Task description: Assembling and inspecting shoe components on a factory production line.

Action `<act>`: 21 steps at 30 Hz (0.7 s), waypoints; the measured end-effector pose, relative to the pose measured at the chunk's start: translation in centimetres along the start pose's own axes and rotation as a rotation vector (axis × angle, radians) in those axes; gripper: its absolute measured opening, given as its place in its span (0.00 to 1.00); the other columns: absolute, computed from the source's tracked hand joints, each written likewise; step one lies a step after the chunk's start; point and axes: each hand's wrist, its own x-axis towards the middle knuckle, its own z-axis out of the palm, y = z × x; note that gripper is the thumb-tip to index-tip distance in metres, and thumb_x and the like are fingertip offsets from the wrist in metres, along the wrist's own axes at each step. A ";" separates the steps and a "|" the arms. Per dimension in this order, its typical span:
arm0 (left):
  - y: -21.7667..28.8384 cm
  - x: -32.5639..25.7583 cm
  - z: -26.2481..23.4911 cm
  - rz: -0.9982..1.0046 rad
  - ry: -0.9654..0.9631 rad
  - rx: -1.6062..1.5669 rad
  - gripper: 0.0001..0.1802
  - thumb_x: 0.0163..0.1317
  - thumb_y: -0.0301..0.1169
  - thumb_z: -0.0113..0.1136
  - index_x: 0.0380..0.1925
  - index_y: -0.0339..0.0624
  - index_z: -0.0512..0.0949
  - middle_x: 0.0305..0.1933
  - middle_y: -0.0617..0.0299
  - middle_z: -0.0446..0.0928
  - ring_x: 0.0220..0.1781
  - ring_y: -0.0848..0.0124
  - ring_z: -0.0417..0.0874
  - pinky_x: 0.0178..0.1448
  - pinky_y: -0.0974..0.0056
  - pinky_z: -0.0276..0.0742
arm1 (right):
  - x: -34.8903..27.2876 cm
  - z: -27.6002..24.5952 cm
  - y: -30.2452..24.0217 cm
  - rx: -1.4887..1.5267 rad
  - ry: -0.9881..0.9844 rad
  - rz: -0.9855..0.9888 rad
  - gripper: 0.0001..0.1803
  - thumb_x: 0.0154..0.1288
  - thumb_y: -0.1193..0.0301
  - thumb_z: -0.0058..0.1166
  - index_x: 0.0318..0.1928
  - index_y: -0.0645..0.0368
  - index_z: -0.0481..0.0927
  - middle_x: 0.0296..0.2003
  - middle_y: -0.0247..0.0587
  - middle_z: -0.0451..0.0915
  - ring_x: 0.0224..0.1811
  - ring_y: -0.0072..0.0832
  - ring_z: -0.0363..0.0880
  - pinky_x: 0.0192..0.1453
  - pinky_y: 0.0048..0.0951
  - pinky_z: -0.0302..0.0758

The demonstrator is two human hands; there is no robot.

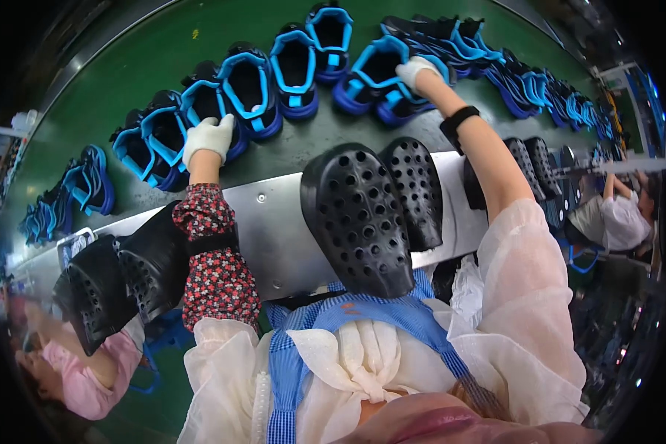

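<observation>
My left hand [209, 140], in a white glove, grips the heel of a black sneaker [201, 100] with light-blue collar trim, in the left row. Its fingertips are partly hidden against the collar. Farther right, my right hand [417, 72], also gloved, is closed on the collar of another blue-trimmed sneaker [403, 107]. That shoe stands tight beside a similar sneaker [377, 63]. More such sneakers [250, 81] stand side by side between my hands, heels toward me.
A metal ledge [274, 229] runs along the near side of the green work surface [148, 59]. Black perforated shoe-shaped forms [355, 214] stick up from it between my arms, with others [152, 255] at left. Co-workers sit at left [89, 370] and right [621, 214].
</observation>
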 end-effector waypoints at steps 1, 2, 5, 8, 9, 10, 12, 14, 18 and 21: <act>0.3 0.0 0.2 -0.016 -0.026 -0.008 0.33 0.59 0.59 0.47 0.55 0.49 0.78 0.57 0.45 0.77 0.59 0.51 0.77 0.62 0.55 0.72 | 0.8 -0.5 1.9 -0.319 -0.059 -0.226 0.21 0.62 0.59 0.46 0.43 0.61 0.84 0.45 0.59 0.81 0.49 0.50 0.81 0.52 0.45 0.76; 1.3 0.0 0.4 0.009 -0.029 0.010 0.33 0.59 0.59 0.47 0.56 0.50 0.78 0.57 0.46 0.77 0.59 0.51 0.77 0.62 0.55 0.72 | 2.3 0.4 4.5 -0.042 0.040 0.040 0.22 0.62 0.59 0.45 0.44 0.61 0.83 0.45 0.60 0.80 0.50 0.50 0.80 0.53 0.44 0.76; 0.2 0.3 0.3 -0.003 -0.057 0.030 0.36 0.58 0.60 0.48 0.58 0.48 0.76 0.60 0.45 0.74 0.60 0.52 0.76 0.63 0.54 0.72 | 2.0 -0.6 3.1 -0.126 -0.064 0.076 0.20 0.61 0.62 0.45 0.44 0.62 0.83 0.45 0.60 0.80 0.51 0.50 0.80 0.53 0.44 0.76; -0.1 -0.7 -0.7 0.030 0.193 0.048 0.35 0.57 0.59 0.52 0.56 0.45 0.76 0.56 0.44 0.75 0.58 0.50 0.77 0.60 0.52 0.74 | 1.1 -0.6 1.2 -0.237 -0.053 -0.017 0.19 0.61 0.63 0.47 0.46 0.60 0.82 0.47 0.57 0.80 0.52 0.48 0.80 0.54 0.43 0.76; -0.2 -1.1 -1.0 0.040 0.350 0.007 0.30 0.57 0.54 0.57 0.50 0.44 0.79 0.51 0.44 0.76 0.55 0.50 0.78 0.57 0.52 0.75 | 0.1 -0.4 0.3 -0.274 -0.008 -0.074 0.19 0.61 0.63 0.47 0.46 0.59 0.82 0.48 0.55 0.80 0.52 0.47 0.80 0.55 0.43 0.77; -0.3 -1.4 -1.8 0.021 0.380 0.027 0.28 0.56 0.52 0.59 0.48 0.44 0.79 0.50 0.45 0.76 0.54 0.50 0.79 0.56 0.52 0.75 | -1.5 -1.0 -1.6 -0.289 -0.042 -0.112 0.18 0.61 0.62 0.48 0.46 0.55 0.83 0.48 0.53 0.80 0.52 0.46 0.80 0.56 0.42 0.77; 0.1 -1.2 -2.4 0.002 0.444 0.053 0.25 0.55 0.49 0.63 0.46 0.43 0.79 0.49 0.46 0.76 0.52 0.52 0.79 0.54 0.52 0.77 | -1.0 -0.6 -1.9 -0.328 0.010 -0.160 0.17 0.60 0.63 0.49 0.47 0.52 0.83 0.48 0.51 0.81 0.52 0.47 0.80 0.55 0.43 0.77; 0.2 -1.1 -2.3 -0.031 0.428 0.077 0.26 0.56 0.49 0.63 0.47 0.42 0.78 0.49 0.47 0.76 0.52 0.52 0.80 0.54 0.52 0.77 | 2.1 0.0 0.7 -0.341 0.074 -0.187 0.16 0.63 0.62 0.46 0.45 0.52 0.82 0.45 0.52 0.81 0.49 0.50 0.79 0.51 0.46 0.77; -0.1 -0.7 -1.9 -0.119 0.249 0.060 0.29 0.58 0.52 0.59 0.50 0.40 0.77 0.51 0.47 0.78 0.54 0.53 0.80 0.56 0.53 0.77 | 4.8 -1.1 4.6 -0.368 0.115 0.019 0.18 0.63 0.62 0.49 0.51 0.51 0.79 0.51 0.49 0.80 0.52 0.47 0.79 0.54 0.44 0.77; -0.6 -0.6 -2.5 -0.122 0.161 0.070 0.29 0.58 0.52 0.57 0.52 0.42 0.76 0.51 0.48 0.79 0.54 0.53 0.81 0.57 0.53 0.76 | 4.0 -4.8 3.0 -0.428 0.042 0.059 0.21 0.59 0.62 0.54 0.51 0.55 0.79 0.51 0.49 0.80 0.54 0.45 0.79 0.57 0.40 0.76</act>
